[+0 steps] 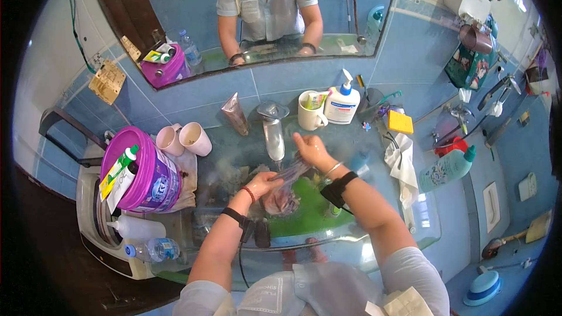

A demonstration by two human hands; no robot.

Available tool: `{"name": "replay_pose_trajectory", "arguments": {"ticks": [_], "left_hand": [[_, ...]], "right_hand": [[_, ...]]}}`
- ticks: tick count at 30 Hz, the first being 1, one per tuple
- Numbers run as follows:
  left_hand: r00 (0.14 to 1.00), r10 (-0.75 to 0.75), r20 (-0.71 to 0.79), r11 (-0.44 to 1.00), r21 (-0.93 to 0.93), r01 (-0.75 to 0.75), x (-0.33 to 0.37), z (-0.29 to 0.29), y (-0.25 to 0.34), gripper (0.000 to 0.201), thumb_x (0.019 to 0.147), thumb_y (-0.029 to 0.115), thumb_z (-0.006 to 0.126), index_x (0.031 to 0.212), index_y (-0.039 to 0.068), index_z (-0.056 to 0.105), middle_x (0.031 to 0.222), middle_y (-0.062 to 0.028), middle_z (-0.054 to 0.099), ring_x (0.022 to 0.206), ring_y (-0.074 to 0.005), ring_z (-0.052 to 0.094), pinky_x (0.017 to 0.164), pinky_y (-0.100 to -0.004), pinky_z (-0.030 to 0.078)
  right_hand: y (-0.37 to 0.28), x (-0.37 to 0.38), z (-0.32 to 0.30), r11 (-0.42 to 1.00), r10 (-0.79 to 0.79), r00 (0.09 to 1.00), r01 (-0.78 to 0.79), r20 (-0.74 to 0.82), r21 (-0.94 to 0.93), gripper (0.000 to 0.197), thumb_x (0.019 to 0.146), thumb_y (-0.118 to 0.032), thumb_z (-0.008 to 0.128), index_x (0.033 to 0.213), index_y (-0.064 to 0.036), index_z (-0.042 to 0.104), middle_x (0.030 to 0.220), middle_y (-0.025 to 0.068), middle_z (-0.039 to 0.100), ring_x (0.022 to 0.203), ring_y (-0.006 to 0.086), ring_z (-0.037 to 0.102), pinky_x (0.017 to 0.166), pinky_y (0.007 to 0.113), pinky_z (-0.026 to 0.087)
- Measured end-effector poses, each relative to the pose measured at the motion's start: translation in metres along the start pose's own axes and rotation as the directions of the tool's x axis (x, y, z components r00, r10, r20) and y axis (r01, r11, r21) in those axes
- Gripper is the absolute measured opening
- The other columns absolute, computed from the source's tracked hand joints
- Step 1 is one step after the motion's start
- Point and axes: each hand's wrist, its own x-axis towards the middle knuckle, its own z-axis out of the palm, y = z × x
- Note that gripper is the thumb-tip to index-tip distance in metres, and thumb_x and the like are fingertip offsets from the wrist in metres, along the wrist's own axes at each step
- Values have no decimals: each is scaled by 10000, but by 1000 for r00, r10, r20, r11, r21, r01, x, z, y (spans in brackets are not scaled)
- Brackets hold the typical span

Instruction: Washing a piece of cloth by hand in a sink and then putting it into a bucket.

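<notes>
Cloth (281, 202) is hanging before the faucet (273, 137) | bucket (161, 181) is standing left of both | the mug (310, 119) is standing between faucet and pump bottle (341, 109)

A large round purple plastic bucket (157, 190) occupies the left, a green-and-yellow tube (118, 172) and a white tube with a black cap (121, 188) lying on its top. Just beside it are two pale pink mugs (197, 140). A shiny pinkish tube (235, 115) stands near the blue tiled wall (228, 89). An off-white handled mug (310, 118) holds a small green-and-white tube (316, 100) beside a white pump bottle with a blue collar (342, 106). Farther right are a yellow rectangular block (400, 122), a crumpled white cloth (404, 169) and a teal-capped translucent bottle (446, 171)
</notes>
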Motion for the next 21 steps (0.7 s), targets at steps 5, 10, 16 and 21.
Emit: {"name": "replay_pose_trajectory", "arguments": {"ticks": [5,10,16,21], "left_hand": [[928,372,14,872,337,-354,0,-13,1,280,694,166,743,870,25,577,781,22,570,717,-82,519,657,-243,416],[967,226,114,919,305,-251,3,-23,4,251,720,71,704,915,-14,572,807,-21,589,755,-106,540,702,-249,430],[960,275,47,916,290,-277,10,-5,20,229,725,67,688,917,7,578,839,-17,601,790,-94,549,706,-258,443],[947,300,116,952,22,-304,9,-5,24,324,715,101,714,1000,14,587,920,-33,625,842,-104,563,777,-259,447]], "right_hand": [[-36,-13,-58,854,140,971,-217,194,474,325,837,-322,607,633,-74,554,602,-35,518,518,57,446,457,215,340],[-27,-15,-61,642,122,983,-181,134,745,226,829,-268,632,716,-89,551,712,-35,552,601,42,460,497,194,338],[-30,-35,-45,959,92,956,-10,280,-282,459,711,-165,702,1081,24,509,948,130,609,892,207,576,755,333,477],[-22,-42,-1,965,-55,820,191,570,-180,281,719,-123,623,970,0,592,862,118,640,785,226,596,727,325,474]]}}
